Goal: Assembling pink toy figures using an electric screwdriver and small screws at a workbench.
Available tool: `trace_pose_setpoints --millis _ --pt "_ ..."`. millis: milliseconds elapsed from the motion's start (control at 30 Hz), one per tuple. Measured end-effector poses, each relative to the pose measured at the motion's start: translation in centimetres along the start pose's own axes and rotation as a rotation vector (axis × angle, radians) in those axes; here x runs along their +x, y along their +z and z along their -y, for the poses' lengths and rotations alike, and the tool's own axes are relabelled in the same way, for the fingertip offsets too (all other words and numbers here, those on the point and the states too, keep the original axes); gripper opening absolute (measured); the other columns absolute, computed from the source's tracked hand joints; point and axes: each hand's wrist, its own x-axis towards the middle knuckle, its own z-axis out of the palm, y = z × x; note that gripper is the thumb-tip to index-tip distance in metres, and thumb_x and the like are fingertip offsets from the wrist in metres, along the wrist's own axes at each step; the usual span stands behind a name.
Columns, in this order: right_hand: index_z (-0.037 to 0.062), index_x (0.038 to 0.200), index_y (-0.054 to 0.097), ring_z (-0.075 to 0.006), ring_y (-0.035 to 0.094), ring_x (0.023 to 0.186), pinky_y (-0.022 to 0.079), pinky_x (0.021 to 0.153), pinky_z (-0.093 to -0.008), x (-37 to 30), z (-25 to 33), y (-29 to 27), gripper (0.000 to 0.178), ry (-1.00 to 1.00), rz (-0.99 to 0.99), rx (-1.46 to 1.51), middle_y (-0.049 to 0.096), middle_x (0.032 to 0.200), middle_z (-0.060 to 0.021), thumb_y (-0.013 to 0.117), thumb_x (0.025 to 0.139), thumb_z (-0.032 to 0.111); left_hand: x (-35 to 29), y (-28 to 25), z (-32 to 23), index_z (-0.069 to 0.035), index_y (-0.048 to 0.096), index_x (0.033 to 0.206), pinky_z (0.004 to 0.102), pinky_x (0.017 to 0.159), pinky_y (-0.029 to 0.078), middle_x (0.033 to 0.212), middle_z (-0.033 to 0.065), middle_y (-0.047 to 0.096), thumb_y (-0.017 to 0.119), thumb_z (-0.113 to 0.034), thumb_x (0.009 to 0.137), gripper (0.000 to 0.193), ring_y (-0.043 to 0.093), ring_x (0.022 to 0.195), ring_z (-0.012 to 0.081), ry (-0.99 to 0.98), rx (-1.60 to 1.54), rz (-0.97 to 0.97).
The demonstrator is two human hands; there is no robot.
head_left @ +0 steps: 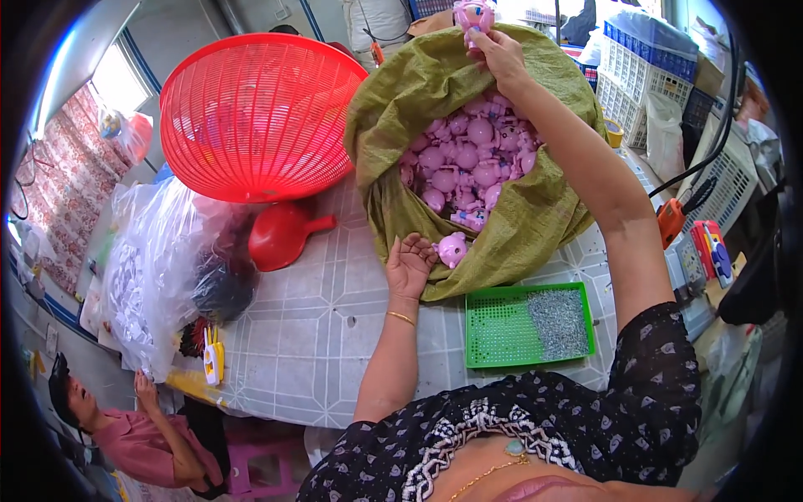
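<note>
High over the far rim of an olive woven sack (393, 100), my right hand (500, 63) grips a pink plastic toy figure (474, 14). Inside the rolled-down sack lies a heap of pink toy parts (468, 155) with round heads. My left hand (410, 263) rests palm up by the near side of the sack, its fingers loosely curled and apart. Beside its fingertips a pink toy animal head (452, 249) lies against the sack; whether they touch I cannot tell.
A green tray (498, 335) of small metal pieces sits near me. Leftward are a big red basket (259, 109), a red scoop (280, 238), clear plastic bags (142, 268) and yellow cutters (213, 356). A co-worker (138, 435) is at lower left; crates (644, 75) stand far right.
</note>
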Motion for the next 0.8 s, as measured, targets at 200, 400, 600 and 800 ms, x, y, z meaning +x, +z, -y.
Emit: trace_pose_setpoints --millis 200,400,600,800 --pt "0.0065 0.098 0.068 -0.0074 0.063 0.074 0.047 0.061 -0.0227 1.3 -0.1 0.9 0.029 -0.039 -0.054 -0.142 0.068 0.087 0.0000 0.065 0.089 0.034 -0.2 0.2 0.1 -0.002 0.064 0.106 0.0441 0.087 0.050 0.100 0.0161 0.069 0.045 -0.037 0.100 0.040 0.064 0.092 0.0304 0.014 0.007 -0.029" --pt "0.0026 0.085 0.068 -0.0091 0.061 0.063 0.046 0.058 -0.0240 2.1 -0.4 0.8 0.028 -0.124 -0.074 -0.160 0.066 0.071 -0.0032 0.068 0.082 0.031 -0.3 0.2 0.2 -0.002 0.066 0.104 0.0431 0.091 0.047 0.104 0.0173 0.068 0.046 -0.036 0.100 0.040 0.062 0.100 0.0311 -0.004 0.004 0.050" --pt "0.0010 0.091 0.066 -0.0094 0.062 0.067 0.049 0.060 -0.0237 1.5 -0.3 1.2 0.032 -0.100 -0.046 -0.093 0.066 0.078 -0.0034 0.067 0.084 0.032 -0.4 0.2 0.0 -0.002 0.066 0.105 0.0431 0.091 0.048 0.105 0.0174 0.068 0.046 -0.036 0.100 0.040 0.062 0.099 0.0311 0.006 -0.013 0.035" --pt "0.0014 0.099 0.064 -0.0087 0.062 0.071 0.049 0.060 -0.0236 1.9 -0.2 1.1 0.031 -0.079 -0.004 0.020 0.066 0.085 -0.0034 0.067 0.088 0.030 -0.2 0.2 -0.2 -0.002 0.064 0.108 0.0448 0.090 0.049 0.103 0.0172 0.068 0.046 -0.036 0.100 0.040 0.062 0.098 0.0313 0.008 0.013 0.031"
